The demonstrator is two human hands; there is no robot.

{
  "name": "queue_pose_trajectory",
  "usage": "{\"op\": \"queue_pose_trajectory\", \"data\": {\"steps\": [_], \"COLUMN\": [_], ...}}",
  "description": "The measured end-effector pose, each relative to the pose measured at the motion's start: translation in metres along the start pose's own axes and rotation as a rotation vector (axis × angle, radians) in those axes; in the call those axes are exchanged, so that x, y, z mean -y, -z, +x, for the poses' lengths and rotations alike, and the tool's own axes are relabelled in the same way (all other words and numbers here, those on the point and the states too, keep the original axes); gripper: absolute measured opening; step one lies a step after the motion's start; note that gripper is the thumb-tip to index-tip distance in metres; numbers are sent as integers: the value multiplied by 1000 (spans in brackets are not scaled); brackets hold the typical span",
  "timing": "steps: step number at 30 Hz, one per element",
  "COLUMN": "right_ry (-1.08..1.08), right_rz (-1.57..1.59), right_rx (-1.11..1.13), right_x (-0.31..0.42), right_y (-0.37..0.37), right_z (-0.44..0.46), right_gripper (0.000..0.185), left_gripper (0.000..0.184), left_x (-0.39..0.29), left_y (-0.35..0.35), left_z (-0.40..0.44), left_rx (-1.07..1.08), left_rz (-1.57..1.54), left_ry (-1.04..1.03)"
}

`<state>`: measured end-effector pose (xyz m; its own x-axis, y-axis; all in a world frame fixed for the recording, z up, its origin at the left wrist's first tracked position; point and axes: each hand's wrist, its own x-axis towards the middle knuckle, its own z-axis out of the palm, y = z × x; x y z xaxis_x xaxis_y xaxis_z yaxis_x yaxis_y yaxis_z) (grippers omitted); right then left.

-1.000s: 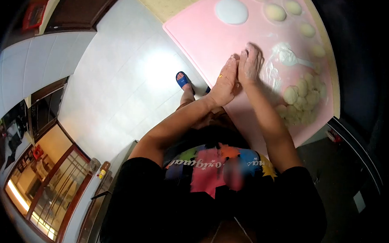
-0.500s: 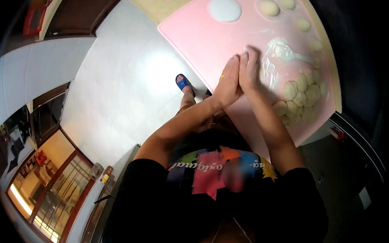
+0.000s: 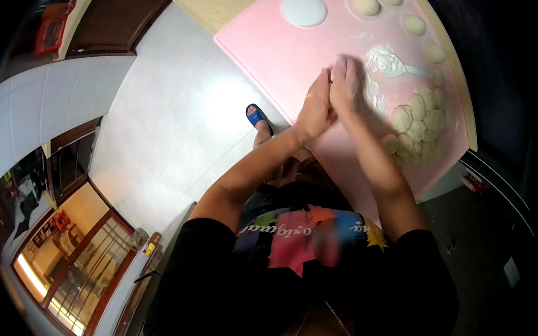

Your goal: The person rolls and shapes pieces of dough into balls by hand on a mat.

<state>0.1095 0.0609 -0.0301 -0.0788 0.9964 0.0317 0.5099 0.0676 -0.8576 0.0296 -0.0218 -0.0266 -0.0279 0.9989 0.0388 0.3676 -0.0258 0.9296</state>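
Note:
My left hand (image 3: 314, 107) and my right hand (image 3: 345, 90) are pressed palm to palm above the pink mat (image 3: 261, 49), fingers straight and held together. Anything between the palms is hidden. The right hand is slightly blurred. To its right lies a heap of white flour (image 3: 380, 59) with a white spoon (image 3: 417, 71) in it. Closer to my right forearm is a pile of pale, floury dough pieces (image 3: 417, 121). Along the far right of the mat sit several smooth round dough balls (image 3: 414, 25).
A white round, flat item (image 3: 303, 9) lies at the mat's far edge. The mat covers a beige table (image 3: 194, 5). To the left is a pale tiled floor (image 3: 170, 105), with my foot in a blue slipper (image 3: 255, 115) beside the table.
My right hand has slid slightly forward against the left, and its fingers are more blurred. The palms stay together. The view has shifted a little; the dough and flour look the same.

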Motion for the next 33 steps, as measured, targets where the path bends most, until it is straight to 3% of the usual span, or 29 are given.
{"op": "queue_pose_trajectory", "data": {"steps": [1,4,6,9,11,13,14,15,17,19,20,21,27,29,30,31,32,33], "right_ry": [212,295,512,541,580,315,-246,-246,192,201,346,347,501,464,196,-72,-77,-291], "right_rz": [-71,-239,-372,-375,-395,-272,-169,-173,-525,-190,-293,-290,-400,-503,-272,-40,-45,213], "right_rx": [-118,37,105,260,250,428,657,657,231,-8,13,19,295,369,413,447,446,291], "right_x": [-27,-28,-13,3,9,27,35,34,22,-14,-20,-19,4,7,2,2,0,4], "right_y": [-9,-2,-2,-38,-41,-37,-30,-25,-19,-35,-31,-31,-41,-40,-43,-44,-42,-35], "right_z": [-15,-14,12,54,62,68,74,61,15,-22,-26,-19,61,64,61,59,51,33], "right_gripper": [34,32,30,29,29,29,29,29,30,31,31,31,29,30,32,34,34,35], "left_gripper": [104,99,99,102,106,103,98,92,91,93,92,92,66,59,53,53,55,57], "left_x": [-5,-2,14,23,25,12,11,12,0,16,6,1,-2,5,3,0,-4,-5], "left_y": [-2,3,9,56,49,51,45,39,34,22,25,29,72,71,65,59,53,46], "left_z": [-15,-29,-22,20,32,41,35,29,4,-23,-34,-39,16,34,31,25,17,7], "left_rx": [-37,-28,-1,-15,-120,-141,-175,-208,-137,-123,-122,-121,-156,51,-80,-78,-104,-131], "left_rz": [77,233,-64,-308,-220,-396,-406,-415,-122,35,123,214,97,101,94,90,147,203], "left_ry": [-11,-29,17,104,98,119,94,68,31,-18,-9,-1,224,394,349,349,302,256]}}
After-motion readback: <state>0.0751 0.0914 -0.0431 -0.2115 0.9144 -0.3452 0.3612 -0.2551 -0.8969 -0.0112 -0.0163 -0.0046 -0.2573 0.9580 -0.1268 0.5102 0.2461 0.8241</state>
